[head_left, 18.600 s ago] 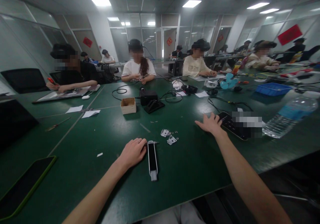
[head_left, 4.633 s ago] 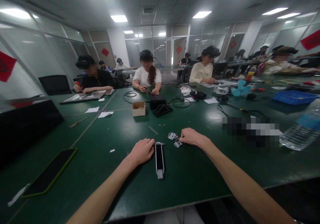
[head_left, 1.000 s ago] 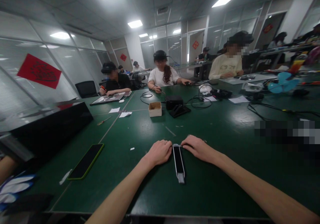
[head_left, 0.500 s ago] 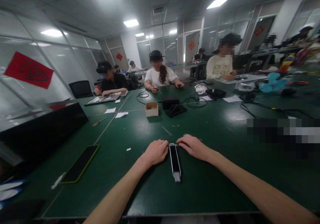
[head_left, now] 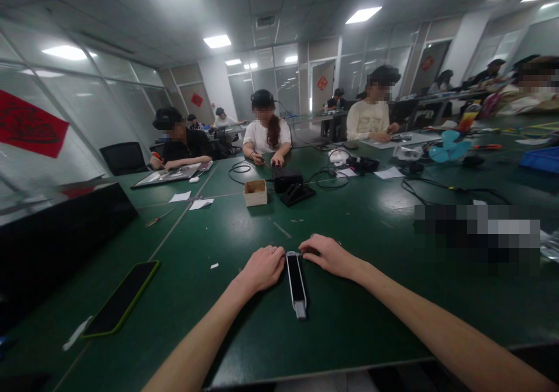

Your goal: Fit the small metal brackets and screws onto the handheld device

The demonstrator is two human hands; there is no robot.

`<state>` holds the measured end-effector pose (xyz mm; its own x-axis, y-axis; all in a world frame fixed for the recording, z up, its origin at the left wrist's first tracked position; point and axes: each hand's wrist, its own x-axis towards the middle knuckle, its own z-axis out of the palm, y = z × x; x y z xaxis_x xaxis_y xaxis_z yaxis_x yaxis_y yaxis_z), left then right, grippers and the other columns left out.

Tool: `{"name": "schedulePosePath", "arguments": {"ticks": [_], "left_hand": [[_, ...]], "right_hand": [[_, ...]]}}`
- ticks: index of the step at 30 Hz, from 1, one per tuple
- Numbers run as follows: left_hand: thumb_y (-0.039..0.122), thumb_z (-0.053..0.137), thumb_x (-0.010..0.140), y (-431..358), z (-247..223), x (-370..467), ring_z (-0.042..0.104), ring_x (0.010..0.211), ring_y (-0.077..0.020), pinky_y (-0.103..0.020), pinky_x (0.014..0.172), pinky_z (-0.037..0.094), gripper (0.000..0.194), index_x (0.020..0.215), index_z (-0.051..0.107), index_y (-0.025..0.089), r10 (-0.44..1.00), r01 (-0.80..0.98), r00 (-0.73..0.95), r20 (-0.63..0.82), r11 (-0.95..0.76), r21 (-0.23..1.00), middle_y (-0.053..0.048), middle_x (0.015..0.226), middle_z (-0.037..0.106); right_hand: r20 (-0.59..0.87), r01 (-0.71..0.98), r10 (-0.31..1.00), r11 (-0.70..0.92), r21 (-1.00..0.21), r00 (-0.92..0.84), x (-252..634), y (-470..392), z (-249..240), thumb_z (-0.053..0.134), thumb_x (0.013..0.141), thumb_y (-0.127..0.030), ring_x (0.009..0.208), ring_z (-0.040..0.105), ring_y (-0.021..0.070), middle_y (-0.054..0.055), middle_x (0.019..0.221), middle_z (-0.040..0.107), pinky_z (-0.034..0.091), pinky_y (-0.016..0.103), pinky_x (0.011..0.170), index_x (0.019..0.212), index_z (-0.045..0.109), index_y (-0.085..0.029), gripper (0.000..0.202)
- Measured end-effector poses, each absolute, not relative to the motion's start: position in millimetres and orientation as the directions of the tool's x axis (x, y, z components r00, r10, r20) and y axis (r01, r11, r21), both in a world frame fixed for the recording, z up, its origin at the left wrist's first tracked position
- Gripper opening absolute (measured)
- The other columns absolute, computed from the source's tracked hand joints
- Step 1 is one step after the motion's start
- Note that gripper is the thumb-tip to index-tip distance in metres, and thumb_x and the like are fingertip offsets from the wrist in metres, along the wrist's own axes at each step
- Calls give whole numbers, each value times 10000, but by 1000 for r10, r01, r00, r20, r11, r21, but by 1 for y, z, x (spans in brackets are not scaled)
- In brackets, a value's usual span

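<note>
A narrow black device with a white rim (head_left: 296, 281) lies on the green table (head_left: 345, 334), its pale end piece towards me. Beside its far left end rests my left hand (head_left: 264, 268), palm down, fingers curled and pressed together; what the fingertips hold, if anything, is hidden. At the far right end is my right hand (head_left: 327, 255), thumb and fingers closed at something small by the device's corner, too small to make out.
A phone with a green edge (head_left: 124, 297) lies at the left, near a black panel (head_left: 65, 246). Further back are a small open box (head_left: 255, 194), a black device (head_left: 288, 181), cables, a screwdriver (head_left: 159, 218) and a blue fan (head_left: 449, 146). Several people sit beyond.
The view has turned slightly right, so things appear further left. Both hands stay at the device's far end. The person opposite has brought one hand inward to the black device.
</note>
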<state>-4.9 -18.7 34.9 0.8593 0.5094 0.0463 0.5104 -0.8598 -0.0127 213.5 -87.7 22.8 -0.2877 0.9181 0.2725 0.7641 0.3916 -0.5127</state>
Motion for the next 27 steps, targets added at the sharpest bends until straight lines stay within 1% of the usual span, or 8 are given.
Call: {"name": "schedulePosePath", "arguments": {"ticks": [8,12,17,27], "left_hand": [[258,285,965,-18,33,-5,571,813,-193,-319,757,442,217,948,489,186,512,513,858,49,-858,-9,-60,877,607],[253,284,962,-19,35,-4,571,816,-202,-326,755,443,218,948,490,184,509,510,859,49,-860,-7,-67,878,608],[249,297,955,-19,36,-4,571,811,-201,-324,760,443,209,939,495,182,513,513,858,34,-858,-8,-69,877,609],[259,300,961,-17,33,-5,567,818,-192,-311,758,437,199,948,484,186,506,506,862,46,-862,-7,-60,886,607]], "right_hand": [[310,772,906,412,-484,-289,210,-89,27,591,853,-213,878,579,175,62,955,647,480,321,793,1004,631,-167,163],[307,766,906,412,-493,-291,211,-88,25,580,865,-232,879,578,173,57,958,640,478,324,796,1011,627,-171,165],[315,759,899,428,-490,-304,212,-85,20,576,870,-263,834,571,167,52,912,629,473,315,762,982,629,-167,156],[294,745,903,427,-513,-315,214,-87,23,569,876,-256,871,577,164,48,957,623,477,305,782,1026,619,-175,178]]}}
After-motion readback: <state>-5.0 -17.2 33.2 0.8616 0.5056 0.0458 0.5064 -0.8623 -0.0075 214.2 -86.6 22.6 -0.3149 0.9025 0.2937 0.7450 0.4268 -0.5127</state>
